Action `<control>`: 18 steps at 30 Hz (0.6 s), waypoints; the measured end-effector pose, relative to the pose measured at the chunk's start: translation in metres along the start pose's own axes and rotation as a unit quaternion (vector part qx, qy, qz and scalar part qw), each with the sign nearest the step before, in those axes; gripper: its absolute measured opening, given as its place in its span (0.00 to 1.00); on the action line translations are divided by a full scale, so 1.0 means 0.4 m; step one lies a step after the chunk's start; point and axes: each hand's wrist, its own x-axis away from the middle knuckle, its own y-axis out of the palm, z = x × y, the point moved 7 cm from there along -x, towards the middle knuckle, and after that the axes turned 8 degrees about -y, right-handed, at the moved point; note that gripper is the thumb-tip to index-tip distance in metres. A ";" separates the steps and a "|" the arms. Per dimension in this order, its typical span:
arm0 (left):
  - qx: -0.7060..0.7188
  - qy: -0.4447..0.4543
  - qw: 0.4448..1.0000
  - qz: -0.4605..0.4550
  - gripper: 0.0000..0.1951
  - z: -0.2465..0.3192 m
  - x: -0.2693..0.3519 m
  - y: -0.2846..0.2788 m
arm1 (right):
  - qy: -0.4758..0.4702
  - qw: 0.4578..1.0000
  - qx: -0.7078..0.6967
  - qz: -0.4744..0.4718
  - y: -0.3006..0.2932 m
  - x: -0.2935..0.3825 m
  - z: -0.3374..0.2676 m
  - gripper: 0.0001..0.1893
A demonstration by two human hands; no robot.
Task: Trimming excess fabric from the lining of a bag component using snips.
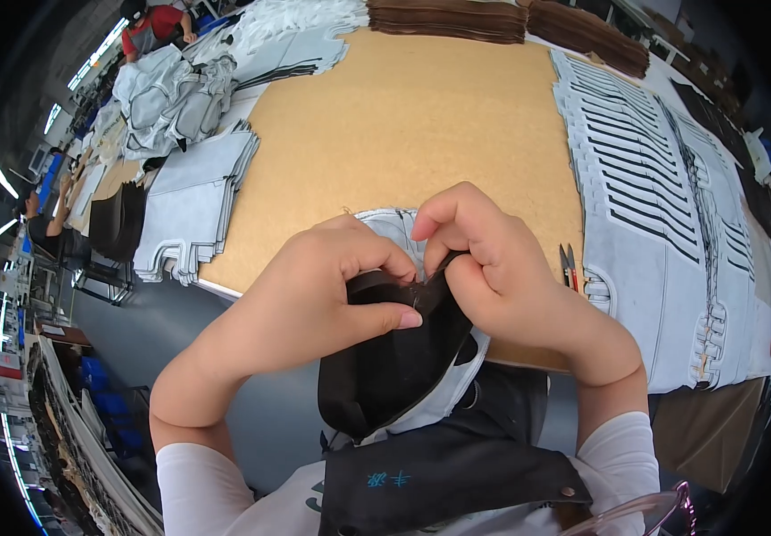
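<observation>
Close before my body I hold a sewn piece with a black fabric part and a pale grey fabric part. My left hand pinches the black edge between thumb and fingers. On the other side, my right hand grips the same edge, its thumb and index finger bent around a dark fold. The two sets of fingertips nearly meet at a seam, where fine pale threads show. Part of the piece hangs below the table's front edge, over my dark apron. My palms hide some of the fabric.
A tan-topped table lies ahead. Stacked grey panels are on its left, overlapping black-striped grey panels on its right. Thread snips rest near the right stack. Brown stacks line the far edge. Other people work at left.
</observation>
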 end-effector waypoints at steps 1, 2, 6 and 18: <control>0.001 -0.001 1.000 0.002 0.14 -0.001 -0.001 -0.001 | -0.012 1.000 0.017 0.003 0.000 0.001 -0.003 0.19; -0.004 -0.001 1.000 -0.003 0.14 -0.002 -0.001 0.000 | -0.013 1.000 0.017 0.003 0.003 0.001 -0.001 0.19; -0.040 0.067 0.997 0.001 0.13 0.006 -0.003 -0.004 | -0.040 0.998 0.044 0.011 0.002 0.003 -0.011 0.20; -0.022 -0.024 0.995 -0.090 0.14 0.060 -0.018 -0.016 | 0.011 1.000 -0.025 0.013 -0.035 0.006 -0.050 0.22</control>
